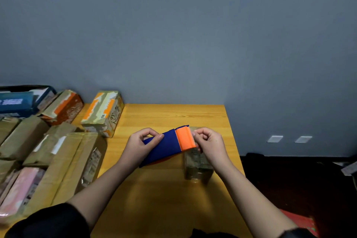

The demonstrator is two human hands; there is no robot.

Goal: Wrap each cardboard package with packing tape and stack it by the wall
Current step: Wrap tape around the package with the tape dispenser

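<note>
A: What fills the left edge?

B: Cardboard packages crowd the table's left side; a taped box stands by the wall.

A: And the hands?

B: The left hand grips the blue tape dispenser, fingers curled round its end. The right hand pinches at its orange cutter, just above a small taped package.

A: Free room?

B: Bare yellow wood lies between the arms and behind the dispenser; the right edge drops to dark floor.
</note>
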